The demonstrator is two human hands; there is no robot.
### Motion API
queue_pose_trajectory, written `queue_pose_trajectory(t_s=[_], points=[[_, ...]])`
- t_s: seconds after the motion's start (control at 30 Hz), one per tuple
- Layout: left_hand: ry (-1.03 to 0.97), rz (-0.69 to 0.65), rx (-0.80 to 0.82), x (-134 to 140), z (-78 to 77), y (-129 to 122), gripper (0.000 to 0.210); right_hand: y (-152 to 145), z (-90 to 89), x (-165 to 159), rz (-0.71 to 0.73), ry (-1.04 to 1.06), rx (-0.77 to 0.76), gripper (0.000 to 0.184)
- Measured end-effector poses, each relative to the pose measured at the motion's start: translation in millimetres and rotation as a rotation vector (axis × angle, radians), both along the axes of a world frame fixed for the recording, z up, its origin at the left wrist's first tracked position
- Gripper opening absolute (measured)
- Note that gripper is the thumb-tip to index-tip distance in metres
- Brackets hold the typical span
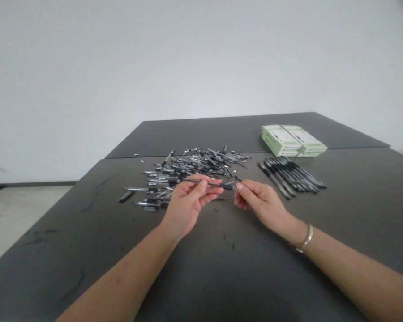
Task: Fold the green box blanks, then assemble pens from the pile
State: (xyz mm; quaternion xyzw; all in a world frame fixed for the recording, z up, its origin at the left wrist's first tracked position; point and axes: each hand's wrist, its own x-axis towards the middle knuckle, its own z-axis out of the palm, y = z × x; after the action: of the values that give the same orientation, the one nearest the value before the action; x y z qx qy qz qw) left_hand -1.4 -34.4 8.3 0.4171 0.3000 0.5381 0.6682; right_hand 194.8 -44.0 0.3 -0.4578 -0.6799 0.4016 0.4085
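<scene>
Between my two hands a pen [225, 186] with a black grip lies nearly level above the table. My left hand [192, 201] is closed around its barrel, thumb on top. At the pen's right end, my right hand [255, 197] pinches the tip with thumb and fingers; whether a small part is held there is too small to tell. Behind and left of my hands spreads a loose heap of pens and pen parts [201, 162]. To the right, several capped pens [290, 175] lie side by side in a slanted row.
Green and white boxes [282, 142] stand stacked at the back right of the dark table [201, 277]. A seam crosses the tabletop behind the heap. Small loose pieces [141, 161] lie at the heap's far left. A pale wall [201, 58] rises behind the table.
</scene>
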Motion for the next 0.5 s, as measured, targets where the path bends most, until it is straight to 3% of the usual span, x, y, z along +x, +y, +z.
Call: queue_pose_trajectory(t_s=[0.1, 0.3, 0.5], points=[[0.005, -0.002, -0.008, 0.1, -0.4, -0.3, 0.008, 0.3, 0.0, -0.3, 0.026, 0.019, -0.055, 0.042], [0.011, 0.011, -0.008, -0.7, -0.9, 1.5, 0.008, 0.2, -3.1, 1.0, 0.018, 0.007, 0.015, 0.023], [0.025, -0.003, -0.005, -1.7, -3.3, 3.1, 0.007, 0.9, -3.2, -0.9, 0.034, 0.066, -0.078, 0.029]])
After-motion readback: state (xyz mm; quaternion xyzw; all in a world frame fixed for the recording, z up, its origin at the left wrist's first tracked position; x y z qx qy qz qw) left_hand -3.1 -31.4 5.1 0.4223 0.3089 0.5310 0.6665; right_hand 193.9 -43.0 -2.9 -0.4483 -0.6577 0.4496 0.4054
